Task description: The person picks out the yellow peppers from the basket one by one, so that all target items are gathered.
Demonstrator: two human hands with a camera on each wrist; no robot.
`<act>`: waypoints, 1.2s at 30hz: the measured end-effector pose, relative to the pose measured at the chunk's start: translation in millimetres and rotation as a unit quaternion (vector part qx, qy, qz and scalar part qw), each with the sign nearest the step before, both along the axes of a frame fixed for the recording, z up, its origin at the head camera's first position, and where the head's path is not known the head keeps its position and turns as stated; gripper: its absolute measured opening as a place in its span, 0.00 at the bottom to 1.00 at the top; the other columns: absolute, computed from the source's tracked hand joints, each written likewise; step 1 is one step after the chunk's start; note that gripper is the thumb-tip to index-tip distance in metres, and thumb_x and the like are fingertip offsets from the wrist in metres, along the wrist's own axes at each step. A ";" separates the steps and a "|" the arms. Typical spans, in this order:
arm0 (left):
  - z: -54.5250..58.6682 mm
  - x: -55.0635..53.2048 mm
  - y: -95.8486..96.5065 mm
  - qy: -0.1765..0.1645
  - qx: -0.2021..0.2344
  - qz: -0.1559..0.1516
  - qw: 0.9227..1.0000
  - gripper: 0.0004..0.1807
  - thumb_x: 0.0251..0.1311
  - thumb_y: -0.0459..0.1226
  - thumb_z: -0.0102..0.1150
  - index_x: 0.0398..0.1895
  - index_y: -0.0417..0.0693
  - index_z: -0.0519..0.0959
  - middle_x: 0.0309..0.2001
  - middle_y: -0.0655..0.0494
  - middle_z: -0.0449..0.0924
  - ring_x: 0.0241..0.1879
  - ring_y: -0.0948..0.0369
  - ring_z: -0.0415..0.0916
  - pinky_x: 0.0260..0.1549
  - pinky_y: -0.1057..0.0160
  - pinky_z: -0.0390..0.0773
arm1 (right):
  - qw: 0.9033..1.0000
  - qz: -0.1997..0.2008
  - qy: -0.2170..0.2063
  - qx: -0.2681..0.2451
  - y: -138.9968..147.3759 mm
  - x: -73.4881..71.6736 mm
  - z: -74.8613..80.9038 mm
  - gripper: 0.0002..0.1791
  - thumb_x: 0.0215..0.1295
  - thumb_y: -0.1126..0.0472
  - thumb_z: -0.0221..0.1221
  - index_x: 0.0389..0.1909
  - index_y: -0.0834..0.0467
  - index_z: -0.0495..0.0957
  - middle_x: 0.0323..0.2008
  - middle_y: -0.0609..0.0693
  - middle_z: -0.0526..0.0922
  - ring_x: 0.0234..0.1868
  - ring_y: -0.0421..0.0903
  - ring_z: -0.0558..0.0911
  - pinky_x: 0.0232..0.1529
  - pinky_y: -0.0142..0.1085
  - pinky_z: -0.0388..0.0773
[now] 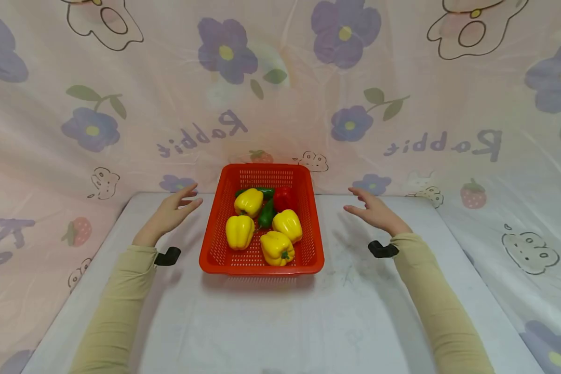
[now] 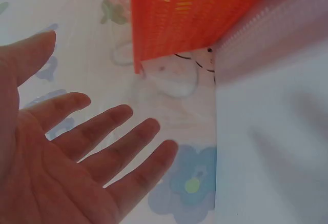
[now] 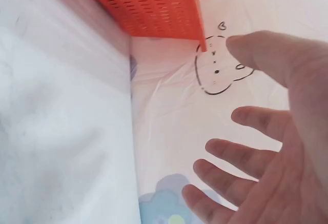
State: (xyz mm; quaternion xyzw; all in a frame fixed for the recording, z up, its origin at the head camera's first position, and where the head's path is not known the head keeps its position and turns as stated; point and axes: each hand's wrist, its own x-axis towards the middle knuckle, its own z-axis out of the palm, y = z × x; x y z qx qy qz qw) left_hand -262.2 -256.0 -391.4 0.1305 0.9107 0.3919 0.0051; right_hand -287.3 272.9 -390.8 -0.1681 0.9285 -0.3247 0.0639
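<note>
Glossy plastic basket [image 1: 262, 270], smooth shiny peppers [image 1: 240, 232], matt cloth sleeves [image 1: 117, 306], creased backdrop [image 1: 290, 104] with slight sheen.

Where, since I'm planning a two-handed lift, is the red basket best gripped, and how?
Probably by the rim, midway along its left and right sides: left hand from the left, right hand from the right. The basket stands upright, its rim juts past the walls, giving a lip to hook, and the open hands flank it.

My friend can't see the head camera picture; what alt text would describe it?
Red plastic basket of four yellow peppers, a red pepper and green vegetables on a white table. A person's left hand and right hand hover open on either side, not touching it. Behind hangs a flower-patterned sheet.
</note>
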 end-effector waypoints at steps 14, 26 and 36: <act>15.2 5.4 5.6 -0.059 0.138 -0.053 0.987 0.32 0.72 0.42 0.47 0.74 0.41 0.53 0.65 0.33 0.60 0.60 0.39 0.66 0.54 0.45 0.71 | 0.994 -0.012 -0.039 -0.097 -10.1 9.6 33.7 0.39 0.70 0.51 0.55 0.74 0.59 0.48 0.70 0.65 0.54 0.68 0.64 0.58 0.63 0.59 0.59; 16.5 6.2 10.1 -0.096 0.173 -0.053 0.979 0.33 0.71 0.44 0.49 0.73 0.39 0.54 0.67 0.35 0.60 0.60 0.40 0.66 0.54 0.45 0.71 | 0.980 0.007 -0.051 -0.191 -15.3 15.1 51.4 0.36 0.71 0.51 0.54 0.74 0.55 0.52 0.68 0.59 0.60 0.64 0.59 0.66 0.65 0.55 0.59; 8.6 4.7 15.8 -0.111 0.174 -0.058 0.977 0.36 0.66 0.40 0.57 0.73 0.40 0.55 0.65 0.36 0.62 0.58 0.41 0.69 0.48 0.52 0.78 | 0.971 0.023 -0.049 -0.233 -27.7 19.7 57.9 0.31 0.69 0.52 0.56 0.70 0.53 0.60 0.64 0.54 0.67 0.61 0.54 0.71 0.63 0.50 0.65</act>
